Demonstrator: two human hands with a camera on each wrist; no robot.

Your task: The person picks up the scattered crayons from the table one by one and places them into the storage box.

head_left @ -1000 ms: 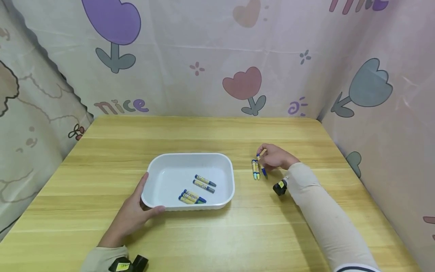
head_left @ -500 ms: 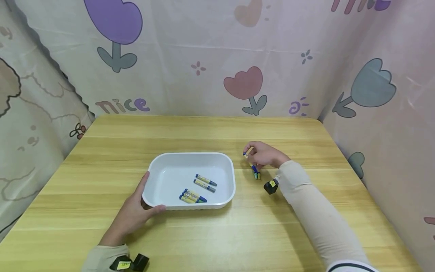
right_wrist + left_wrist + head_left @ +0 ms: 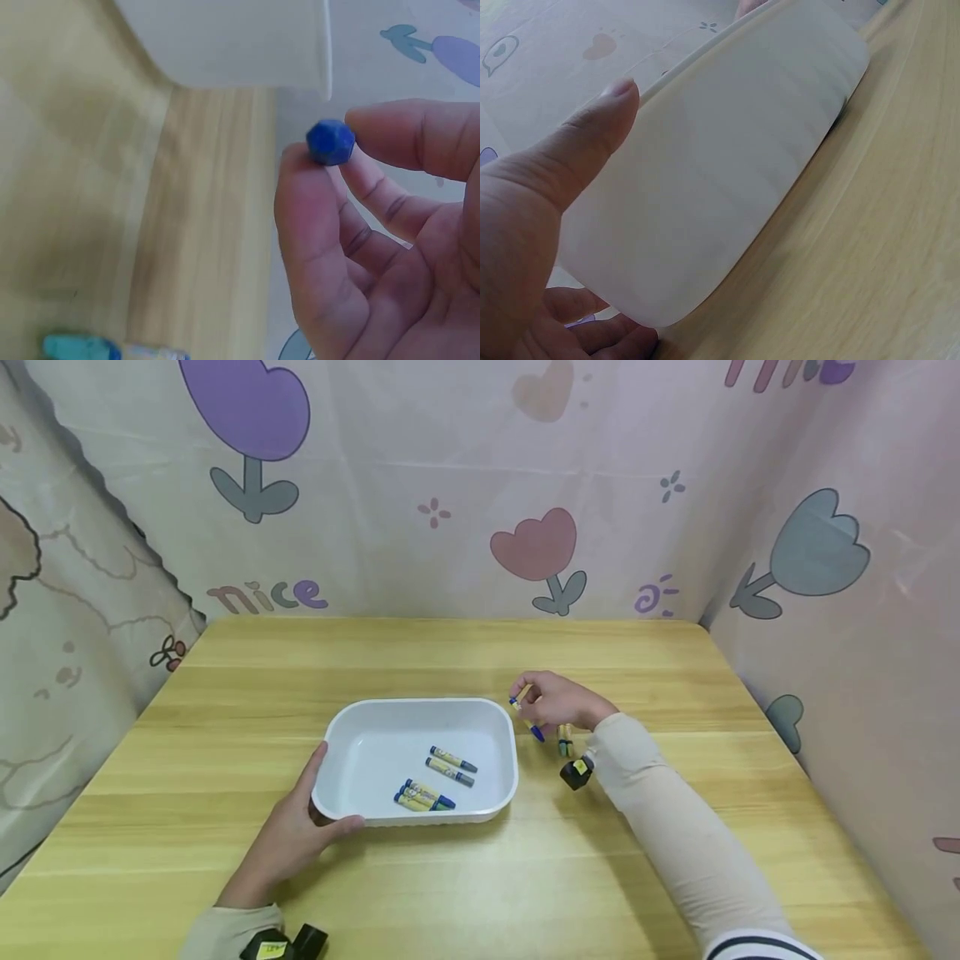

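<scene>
White tray (image 3: 367, 756) is set on a tabletop (image 3: 450, 893) finished in yellow wood-look grain, streaks run side to side. Beyond the tray, the far table edge is backed by a pale backdrop (image 3: 390, 452), printed with a purple tulip, a red tulip, hearts and the word "nice". Tray's left side is flanked by the left cloth (image 3: 82, 693), patterned with brown outlines and cherries; right side by the right cloth (image 3: 862, 677), printed with a grey-blue tulip. Creases are seen in the fabric.

Tray is plastic-looking: rectangular, corners rounded, outer wall smooth with faint ripples. A crayon pair (image 3: 453, 759) is laid slantwise in the tray's right half; a crayon bunch (image 3: 422, 795) is clustered by its near wall. Yellow wrappers are printed and banded dark blue; tips are tapered.

Tray's near-left corner is gripped by the left hand (image 3: 291, 835), thumb on the near wall, fingers round the left end. Blue crayon (image 3: 330, 142) is pinched between thumb and fingertip of the right hand (image 3: 561, 700), held tilted just right of the tray's far-right corner; contact with the rim can't be told. Its blue end is faceted. Two loose crayons (image 3: 562, 743) are left on the tabletop right of the tray, partly hidden by the right hand. Both forearms are covered by beige sleeves (image 3: 675, 827).
</scene>
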